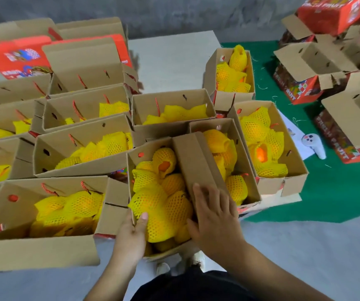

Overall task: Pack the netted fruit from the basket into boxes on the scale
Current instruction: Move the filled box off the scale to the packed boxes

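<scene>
You see an open cardboard box (pixel 153 153) right in front of you, packed full with orange fruit (pixel 159 205) in yellow foam netting. Its right flap (pixel 194 157) stands tilted inward; one fruit's net gapes, showing bare orange skin.

Crowding the whole left side, packed open boxes (pixel 81 148) standing wall to wall, leaving no gap for a hand between them. Blocking the right, a filled box (pixel 270 146) and stacked red cartons (pixel 331 61), with a white controller (pixel 314 145) lying on the green mat (pixel 337 192). Staying open: bare grey floor (pixel 305 257) at lower right and the pale sheet (pixel 170 61) behind the middle boxes.
</scene>
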A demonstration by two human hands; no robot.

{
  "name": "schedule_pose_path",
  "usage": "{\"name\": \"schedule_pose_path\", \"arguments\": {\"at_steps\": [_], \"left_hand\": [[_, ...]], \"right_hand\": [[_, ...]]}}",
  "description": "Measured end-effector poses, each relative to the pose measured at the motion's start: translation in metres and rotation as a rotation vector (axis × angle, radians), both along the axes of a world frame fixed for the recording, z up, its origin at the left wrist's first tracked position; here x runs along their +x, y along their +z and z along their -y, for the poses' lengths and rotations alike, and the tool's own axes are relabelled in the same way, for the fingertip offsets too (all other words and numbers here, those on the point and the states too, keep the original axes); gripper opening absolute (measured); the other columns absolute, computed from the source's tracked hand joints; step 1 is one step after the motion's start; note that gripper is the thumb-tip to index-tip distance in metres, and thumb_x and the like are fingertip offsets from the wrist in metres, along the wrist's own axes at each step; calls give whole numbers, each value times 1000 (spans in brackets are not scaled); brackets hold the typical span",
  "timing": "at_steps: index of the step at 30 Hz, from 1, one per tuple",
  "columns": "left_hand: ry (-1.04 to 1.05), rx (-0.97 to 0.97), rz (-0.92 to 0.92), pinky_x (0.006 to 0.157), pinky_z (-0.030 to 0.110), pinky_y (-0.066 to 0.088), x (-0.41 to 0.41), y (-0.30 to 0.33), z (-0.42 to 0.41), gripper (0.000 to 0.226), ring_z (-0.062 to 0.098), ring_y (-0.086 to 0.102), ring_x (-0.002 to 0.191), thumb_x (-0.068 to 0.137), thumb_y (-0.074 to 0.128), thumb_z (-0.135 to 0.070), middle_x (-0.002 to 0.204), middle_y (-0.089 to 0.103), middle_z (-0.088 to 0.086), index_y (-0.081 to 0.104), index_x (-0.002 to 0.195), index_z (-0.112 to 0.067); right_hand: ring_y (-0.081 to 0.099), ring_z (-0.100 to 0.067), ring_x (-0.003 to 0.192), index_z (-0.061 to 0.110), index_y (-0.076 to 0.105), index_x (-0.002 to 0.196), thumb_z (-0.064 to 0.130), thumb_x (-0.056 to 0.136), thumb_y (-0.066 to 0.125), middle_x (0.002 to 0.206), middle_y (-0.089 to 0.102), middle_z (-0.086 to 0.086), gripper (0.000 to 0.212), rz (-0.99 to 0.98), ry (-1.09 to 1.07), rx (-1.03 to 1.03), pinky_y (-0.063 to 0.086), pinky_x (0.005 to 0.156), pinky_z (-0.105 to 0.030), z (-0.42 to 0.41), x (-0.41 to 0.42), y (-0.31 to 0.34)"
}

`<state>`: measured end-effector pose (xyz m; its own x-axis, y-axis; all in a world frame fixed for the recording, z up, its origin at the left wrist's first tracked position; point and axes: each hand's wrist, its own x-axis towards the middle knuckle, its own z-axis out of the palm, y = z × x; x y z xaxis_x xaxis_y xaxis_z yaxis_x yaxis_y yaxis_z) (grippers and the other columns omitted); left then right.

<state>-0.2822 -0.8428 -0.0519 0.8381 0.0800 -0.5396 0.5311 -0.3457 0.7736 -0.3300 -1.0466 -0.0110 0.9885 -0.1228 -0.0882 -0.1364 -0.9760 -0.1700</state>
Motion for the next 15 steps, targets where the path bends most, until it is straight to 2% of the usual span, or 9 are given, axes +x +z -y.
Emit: {"name": "schedule_pose_path", "arguments": {"at_steps": [2, 3, 5, 7, 9, 12, 15], "left_hand": [[-4, 51, 16, 125, 52, 29, -5, -5, -16, 61, 32, 39, 150, 108, 46, -41, 162, 45, 6, 36, 162, -16], [-9, 73, 29, 124, 48, 31, -7, -9, -23, 56, 31, 42, 147, 109, 46, -39, 159, 49, 6, 40, 159, -15], [-40, 101, 49, 112, 39, 38, -12, -12, -35, 38, 27, 53, 132, 110, 46, -36, 142, 61, 1, 54, 144, -22], [-74, 125, 57, 98, 36, 41, -17, -12, -46, 13, 26, 59, 116, 109, 46, -36, 117, 67, -9, 58, 115, -34], [-89, 126, 52, 95, 37, 42, -25, -14, -59, 6, 26, 60, 113, 108, 49, -37, 110, 64, -14, 55, 111, -36], [-183, 76, 4, 98, 40, 46, -36, -12, -72, 17, 22, 61, 117, 106, 59, -30, 116, 66, -12, 57, 122, -33], [-288, 59, 49, 103, 35, 43, -32, 7, -66, 32, 21, 59, 124, 106, 59, -17, 119, 67, -9, 59, 137, -25]], "right_hand": [[34, -29, 140, 28, 13, 163, 56, 99, 45, 157, 25, -4, 77, -69, 22, 126, 35, 119, -45, -8, -3, -1], [28, -26, 141, 31, 5, 162, 55, 100, 44, 157, 17, -1, 77, -83, 21, 193, 32, 121, -42, -14, -5, -1], [22, -24, 141, 34, 2, 160, 52, 98, 52, 155, 11, 4, 82, -79, -12, 311, 31, 122, -41, -25, -8, 1], [20, -23, 141, 36, 1, 160, 50, 96, 57, 154, 9, 7, 86, -92, -76, 392, 32, 122, -41, -35, -8, 4], [29, -24, 141, 37, 6, 157, 49, 94, 58, 154, 17, 6, 83, -190, -137, 470, 40, 118, -44, -42, -3, 6], [58, -29, 123, 35, 19, 153, 43, 93, 53, 135, 54, 2, 69, -361, -188, 527, 53, 104, -47, -52, 5, 6], [64, -32, 115, 28, 37, 144, 35, 103, 46, 127, 62, -3, 43, -385, -244, 461, 54, 99, -44, -49, 12, 6]]}}
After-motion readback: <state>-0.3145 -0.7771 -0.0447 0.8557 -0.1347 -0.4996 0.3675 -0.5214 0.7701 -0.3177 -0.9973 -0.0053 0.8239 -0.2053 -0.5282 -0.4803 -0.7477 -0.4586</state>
